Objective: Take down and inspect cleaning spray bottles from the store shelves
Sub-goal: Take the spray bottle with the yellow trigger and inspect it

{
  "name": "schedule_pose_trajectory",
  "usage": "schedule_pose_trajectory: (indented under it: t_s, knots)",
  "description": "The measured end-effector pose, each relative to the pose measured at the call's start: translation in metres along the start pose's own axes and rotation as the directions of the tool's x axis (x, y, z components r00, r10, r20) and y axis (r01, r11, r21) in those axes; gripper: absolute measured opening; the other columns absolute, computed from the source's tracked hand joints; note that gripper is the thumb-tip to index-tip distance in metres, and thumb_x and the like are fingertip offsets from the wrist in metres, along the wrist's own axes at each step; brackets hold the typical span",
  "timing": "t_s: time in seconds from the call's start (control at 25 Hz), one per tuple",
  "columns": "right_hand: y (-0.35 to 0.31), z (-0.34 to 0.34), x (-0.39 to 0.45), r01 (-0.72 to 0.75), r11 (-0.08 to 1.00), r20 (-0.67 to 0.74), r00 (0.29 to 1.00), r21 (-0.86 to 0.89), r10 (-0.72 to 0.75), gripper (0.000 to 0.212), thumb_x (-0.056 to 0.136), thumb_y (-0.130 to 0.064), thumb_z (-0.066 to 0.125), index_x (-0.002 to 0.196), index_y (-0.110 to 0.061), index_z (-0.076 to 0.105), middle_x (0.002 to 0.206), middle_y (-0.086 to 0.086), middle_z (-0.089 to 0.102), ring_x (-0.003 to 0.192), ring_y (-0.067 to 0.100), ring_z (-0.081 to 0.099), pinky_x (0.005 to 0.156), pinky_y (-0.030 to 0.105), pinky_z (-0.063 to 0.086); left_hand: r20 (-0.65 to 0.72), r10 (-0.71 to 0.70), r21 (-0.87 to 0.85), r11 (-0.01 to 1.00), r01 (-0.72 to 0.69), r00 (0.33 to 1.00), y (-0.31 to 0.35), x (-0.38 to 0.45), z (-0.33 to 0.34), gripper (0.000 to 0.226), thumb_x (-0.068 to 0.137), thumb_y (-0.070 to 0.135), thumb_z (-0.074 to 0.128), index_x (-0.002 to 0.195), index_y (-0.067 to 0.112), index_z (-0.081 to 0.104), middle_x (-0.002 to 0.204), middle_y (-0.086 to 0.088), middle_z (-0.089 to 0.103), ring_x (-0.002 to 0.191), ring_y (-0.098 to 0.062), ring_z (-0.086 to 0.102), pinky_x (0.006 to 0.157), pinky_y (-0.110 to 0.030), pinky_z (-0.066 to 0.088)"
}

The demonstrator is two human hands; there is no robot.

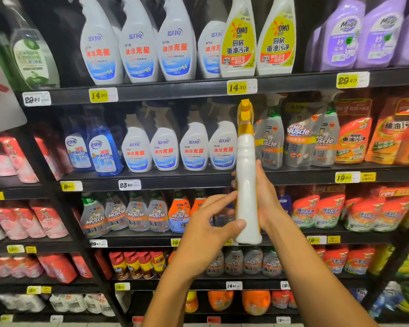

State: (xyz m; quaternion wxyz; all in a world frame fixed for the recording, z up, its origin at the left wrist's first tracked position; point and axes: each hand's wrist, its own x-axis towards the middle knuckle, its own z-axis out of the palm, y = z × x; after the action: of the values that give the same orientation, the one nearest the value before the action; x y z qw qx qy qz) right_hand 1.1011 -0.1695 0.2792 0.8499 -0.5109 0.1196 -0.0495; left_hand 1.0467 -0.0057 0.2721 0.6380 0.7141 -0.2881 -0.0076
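Observation:
A white spray bottle (246, 185) with a yellow-orange trigger head stands upright in mid-air in front of the shelves, its narrow side facing me. My right hand (267, 197) grips its body from the right, fingers wrapped behind it. My left hand (208, 230) touches the bottle's lower left side with the thumb near its base and the fingers stretched toward it. Two matching white-and-yellow OMO bottles (240, 41) stand on the top shelf above.
Black store shelves (175, 90) carry rows of white-and-blue spray bottles (137, 43), purple bottles (347, 36), grey Mr Muscle bottles (300, 138) and orange refill pouches (354, 138). Yellow and white price tags (237, 87) line the shelf edges.

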Motion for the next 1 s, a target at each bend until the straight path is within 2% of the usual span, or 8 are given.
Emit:
schedule_pose_trajectory:
  t_s: [0.12,0.2,0.32,0.4,0.48,0.68,0.84,1.0]
  knots:
    - [0.001,0.0,0.002,0.018,1.0,0.006,1.0,-0.018,-0.018,0.073,0.089,-0.071,0.047,0.119,-0.006,0.062,0.077,0.01,0.065,0.059,0.02,0.064,0.062,0.035,0.054,0.009,0.006,-0.003,1.0,-0.006,1.0,-0.001,0.001,-0.002,0.056,0.083,0.003,0.073,0.132,0.027,0.059,0.127,0.009,0.058,0.106,-0.009,0.06,0.091,-0.02,0.05]
    - [0.0,-0.001,0.003,0.058,0.998,-0.008,0.998,-0.033,-0.058,0.067,0.09,-0.069,0.046,0.108,-0.008,0.065,0.074,0.009,0.07,0.062,0.021,0.07,0.067,0.04,0.06,0.016,-0.005,-0.051,0.999,0.006,1.0,-0.003,0.002,-0.004,0.055,0.085,0.006,0.072,0.133,0.029,0.058,0.126,0.006,0.061,0.11,-0.01,0.061,0.091,-0.025,0.053]
    - [-0.006,0.001,0.002,0.161,0.985,-0.011,0.987,-0.058,-0.162,0.051,0.094,-0.061,0.047,0.101,-0.014,0.067,0.078,0.009,0.076,0.068,0.022,0.075,0.059,0.034,0.06,0.026,-0.05,-0.211,0.976,0.054,0.998,-0.012,0.006,-0.007,0.058,0.083,0.018,0.071,0.138,0.026,0.051,0.128,0.001,0.065,0.115,-0.014,0.064,0.09,-0.032,0.056]
    - [-0.011,0.003,-0.001,0.223,0.973,0.02,0.975,-0.056,-0.223,0.046,0.092,-0.056,0.055,0.102,-0.014,0.067,0.087,0.013,0.077,0.075,0.025,0.075,0.064,0.037,0.061,-0.015,-0.09,-0.272,0.959,0.082,0.996,-0.019,0.009,-0.005,0.06,0.082,0.017,0.071,0.137,0.026,0.049,0.126,-0.001,0.067,0.114,-0.018,0.065,0.091,-0.035,0.057]
    - [-0.015,0.004,-0.005,0.267,0.96,0.067,0.963,-0.077,-0.263,0.045,0.087,-0.053,0.062,0.103,-0.012,0.067,0.092,0.015,0.076,0.079,0.027,0.075,0.067,0.038,0.061,-0.065,-0.108,-0.321,0.944,0.081,0.992,-0.027,0.013,-0.005,0.054,0.085,0.01,0.068,0.134,0.023,0.05,0.12,-0.003,0.071,0.109,-0.02,0.068,0.085,-0.032,0.058]
    - [-0.023,0.0,-0.011,0.331,0.918,0.176,0.939,-0.218,-0.297,0.046,0.083,-0.054,0.063,0.1,-0.011,0.066,0.094,0.011,0.077,0.082,0.023,0.075,0.069,0.033,0.061,-0.099,-0.172,-0.432,0.895,0.114,0.98,-0.036,0.017,-0.019,0.054,0.081,0.009,0.069,0.131,0.015,0.053,0.111,-0.01,0.074,0.104,-0.028,0.071,0.077,-0.033,0.06]
    - [-0.026,-0.003,-0.009,0.372,0.895,0.306,0.906,-0.246,-0.293,0.041,0.081,-0.032,0.072,0.114,-0.01,0.062,0.095,0.008,0.078,0.081,0.021,0.075,0.064,0.029,0.059,-0.067,-0.151,-0.392,0.913,0.113,0.986,-0.04,0.023,-0.029,0.055,0.079,0.013,0.071,0.131,0.018,0.053,0.115,-0.008,0.073,0.104,-0.027,0.07,0.076,-0.031,0.059]
    - [-0.021,-0.01,0.0,0.446,0.846,0.367,0.869,-0.293,-0.331,0.037,0.083,-0.016,0.07,0.119,-0.015,0.062,0.104,0.004,0.077,0.091,0.02,0.075,0.07,0.028,0.059,-0.027,-0.131,-0.133,0.983,0.127,0.991,-0.055,0.039,-0.04,0.06,0.082,0.005,0.073,0.13,0.032,0.049,0.116,0.005,0.072,0.106,-0.016,0.07,0.081,-0.031,0.059]
